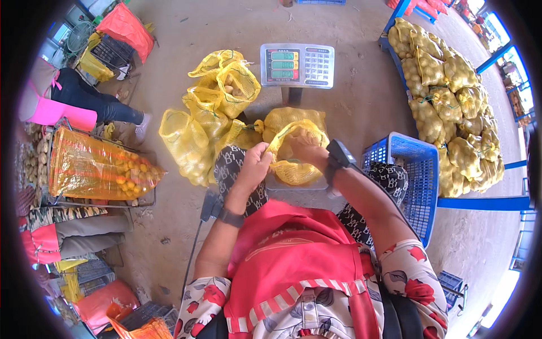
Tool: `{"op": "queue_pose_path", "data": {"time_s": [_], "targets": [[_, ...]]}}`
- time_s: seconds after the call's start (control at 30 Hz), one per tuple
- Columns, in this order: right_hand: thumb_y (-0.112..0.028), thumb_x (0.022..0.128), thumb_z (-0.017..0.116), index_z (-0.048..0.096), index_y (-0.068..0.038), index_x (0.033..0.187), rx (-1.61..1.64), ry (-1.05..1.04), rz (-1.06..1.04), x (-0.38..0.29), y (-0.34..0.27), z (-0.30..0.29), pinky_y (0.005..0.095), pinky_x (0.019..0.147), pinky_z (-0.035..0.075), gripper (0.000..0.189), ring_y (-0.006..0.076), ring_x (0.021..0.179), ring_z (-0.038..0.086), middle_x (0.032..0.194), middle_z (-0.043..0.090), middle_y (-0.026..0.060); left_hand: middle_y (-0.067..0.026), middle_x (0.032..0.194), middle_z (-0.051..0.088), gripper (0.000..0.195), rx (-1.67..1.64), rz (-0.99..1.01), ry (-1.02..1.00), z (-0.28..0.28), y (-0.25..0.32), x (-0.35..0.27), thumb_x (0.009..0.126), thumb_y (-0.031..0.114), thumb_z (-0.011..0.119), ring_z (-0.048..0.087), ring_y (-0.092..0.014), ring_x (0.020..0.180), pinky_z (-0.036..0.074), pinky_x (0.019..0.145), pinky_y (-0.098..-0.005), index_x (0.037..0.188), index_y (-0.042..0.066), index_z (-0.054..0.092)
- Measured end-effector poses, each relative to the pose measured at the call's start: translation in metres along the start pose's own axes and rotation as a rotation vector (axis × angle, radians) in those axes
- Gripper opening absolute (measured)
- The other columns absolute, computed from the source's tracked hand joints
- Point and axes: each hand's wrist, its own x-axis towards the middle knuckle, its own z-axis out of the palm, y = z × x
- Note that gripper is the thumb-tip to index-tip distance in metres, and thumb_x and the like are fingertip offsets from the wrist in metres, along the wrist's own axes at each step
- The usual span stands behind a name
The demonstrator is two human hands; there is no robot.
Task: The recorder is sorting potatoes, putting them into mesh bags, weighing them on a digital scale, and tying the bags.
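Straight before me, an open yellow mesh bag (298, 173) stands on the platform of a digital scale (296, 65). My left hand (256, 163) pinches the near-left part of the bag's rim. Inside the mouth is my right hand (305, 143); its fingers are partly hidden, so I cannot see whether they grip anything. A filled, tied yellow mesh bag (298, 116) lies just behind the open one. To the left, several more yellow mesh bags (186, 146) stand open, and one shows potatoes (232, 87) through its mouth.
By my right leg stands a blue plastic crate (417, 182). Stacked full mesh bags (449, 93) fill a blue-framed pallet farther right. On the left, two people work beside a rack with an orange mesh bag (101, 165). Dark crates (114, 51) stand farther back.
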Motion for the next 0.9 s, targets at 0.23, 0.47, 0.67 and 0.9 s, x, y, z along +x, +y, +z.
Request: {"op": "queue_pose_path", "data": {"time_s": [0.23,0.47,0.67,0.9], "targets": [[-0.033,0.076,0.058,0.061,-0.01,0.1,-0.359,-0.025,0.101,0.008,-0.03,0.024,0.0457,0.071,0.043,0.034,0.0307,0.094,0.055,0.103,0.055,0.0112,0.0033,0.069,0.051,0.014,-0.084,0.014,0.055,-0.005,-0.007,0.002,0.085,0.007,0.047,0.044,-0.003,0.056,0.037,0.049,-0.0189,0.091,0.001,0.058],[-0.028,0.071,0.061,0.054,-0.002,0.097,0.078,-0.273,0.084,0.015,-0.024,0.018,0.0441,0.07,0.047,0.038,0.0337,0.083,0.061,0.083,0.06,0.0163,-0.0015,0.07,0.056,0.015,0.028,0.031,0.072,-0.004,-0.005,0.011,0.082,0.01,0.055,0.05,-0.007,0.06,0.042,0.055,-0.0236,0.09,-0.002,0.058],[-0.034,0.067,0.067,0.056,0.002,0.1,0.186,-0.179,0.235,-0.013,-0.02,-0.056,0.0426,0.076,0.047,0.05,0.0342,0.089,0.061,0.092,0.061,0.0207,-0.0083,0.07,0.057,0.041,0.392,0.117,0.29,0.01,0.009,0.011,0.075,0.025,0.067,0.054,-0.014,0.062,0.044,0.057,-0.0291,0.1,-0.005,0.052],[-0.038,0.065,0.069,0.056,0.003,0.098,0.164,-0.175,0.198,-0.021,-0.007,-0.056,0.0395,0.074,0.049,0.055,0.0324,0.087,0.062,0.09,0.062,0.0203,-0.0193,0.089,0.06,0.069,0.608,0.072,0.268,0.019,0.016,0.012,0.071,0.042,0.066,0.059,-0.031,0.083,0.046,0.075,-0.0379,0.116,-0.005,0.043]]}}
